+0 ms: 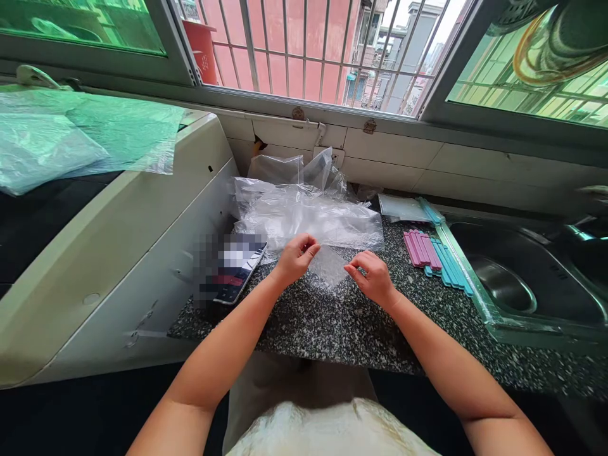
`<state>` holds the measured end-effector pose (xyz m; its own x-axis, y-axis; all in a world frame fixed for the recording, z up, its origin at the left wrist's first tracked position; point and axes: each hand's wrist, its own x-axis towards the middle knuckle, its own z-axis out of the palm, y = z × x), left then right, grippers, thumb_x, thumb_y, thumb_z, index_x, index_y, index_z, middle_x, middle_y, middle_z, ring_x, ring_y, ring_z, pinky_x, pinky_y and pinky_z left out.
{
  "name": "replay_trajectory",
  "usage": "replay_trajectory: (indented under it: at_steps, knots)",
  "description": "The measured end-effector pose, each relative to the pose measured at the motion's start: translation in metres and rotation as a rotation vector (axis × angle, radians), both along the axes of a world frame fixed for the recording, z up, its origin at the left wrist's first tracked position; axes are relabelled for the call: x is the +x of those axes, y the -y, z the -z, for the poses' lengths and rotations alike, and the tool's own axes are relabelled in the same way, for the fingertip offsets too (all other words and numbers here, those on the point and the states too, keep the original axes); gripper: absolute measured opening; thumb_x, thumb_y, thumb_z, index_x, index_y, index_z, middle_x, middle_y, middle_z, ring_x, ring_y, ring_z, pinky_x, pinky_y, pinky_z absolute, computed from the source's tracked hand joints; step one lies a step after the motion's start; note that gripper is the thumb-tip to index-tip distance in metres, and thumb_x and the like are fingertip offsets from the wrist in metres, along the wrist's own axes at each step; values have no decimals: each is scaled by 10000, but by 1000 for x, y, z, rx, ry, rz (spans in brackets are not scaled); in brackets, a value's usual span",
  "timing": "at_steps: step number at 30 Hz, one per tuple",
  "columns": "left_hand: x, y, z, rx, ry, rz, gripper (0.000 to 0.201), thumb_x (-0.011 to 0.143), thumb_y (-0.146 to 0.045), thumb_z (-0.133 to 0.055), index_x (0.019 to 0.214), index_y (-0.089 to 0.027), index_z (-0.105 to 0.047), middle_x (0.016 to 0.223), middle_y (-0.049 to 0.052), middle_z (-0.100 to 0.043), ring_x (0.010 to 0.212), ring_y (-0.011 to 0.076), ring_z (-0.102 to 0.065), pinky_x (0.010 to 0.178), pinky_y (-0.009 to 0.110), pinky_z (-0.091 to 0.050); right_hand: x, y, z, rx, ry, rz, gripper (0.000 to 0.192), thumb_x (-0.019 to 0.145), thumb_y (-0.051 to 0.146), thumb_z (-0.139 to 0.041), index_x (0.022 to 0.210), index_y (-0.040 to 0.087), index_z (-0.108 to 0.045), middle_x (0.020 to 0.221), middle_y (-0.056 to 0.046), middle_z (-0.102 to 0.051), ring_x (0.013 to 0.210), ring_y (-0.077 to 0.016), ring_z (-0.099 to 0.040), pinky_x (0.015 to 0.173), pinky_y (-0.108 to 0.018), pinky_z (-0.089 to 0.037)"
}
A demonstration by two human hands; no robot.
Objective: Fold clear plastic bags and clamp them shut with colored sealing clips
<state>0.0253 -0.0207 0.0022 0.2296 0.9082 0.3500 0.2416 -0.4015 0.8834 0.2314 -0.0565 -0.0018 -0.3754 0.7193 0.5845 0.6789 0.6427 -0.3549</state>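
Note:
Over the speckled countertop (327,326), a small clear plastic bag (327,267) is stretched between my two hands. Closed fingers of my left hand (298,258) pinch its upper left corner. On the other side, my right hand (371,275) pinches the bag's right edge. Just behind them lies a loose pile of clear plastic bags (304,215). To the right rest several pink sealing clips (420,248) and several blue sealing clips (449,266), side by side. Behind these is a flat plastic bag (403,208) with a blue clip (430,211) along its right end.
A phone (240,269) lies left of my left forearm, partly blurred. A metal sink (536,266) borders the counter on the right. The white side of an appliance (156,253) rises at left, topped by green-tinted plastic sheets (90,136). A barred window (304,50) stands behind.

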Motion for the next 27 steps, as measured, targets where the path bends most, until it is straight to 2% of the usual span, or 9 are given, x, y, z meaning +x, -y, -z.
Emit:
replay_trajectory:
  at_steps: [12,27]
  knots:
    - [2,1,1,12,-14,69,172,759,-298,-509,650,-166,-492,623,-11,-466,584,102,-414,565,237,-362,0,2,-2,-3,-23,-29,245,851,286,-513,623,210,-465,606,-16,-553,609,-151,-477,613,-288,-382]
    - [3,1,4,-33,36,32,172,746,-308,-524,668,-154,-519,620,-12,-471,570,95,-420,544,228,-349,0,1,0,-22,2,-70,251,865,254,-485,624,208,-434,601,-18,-531,611,-150,-461,606,-286,-370]
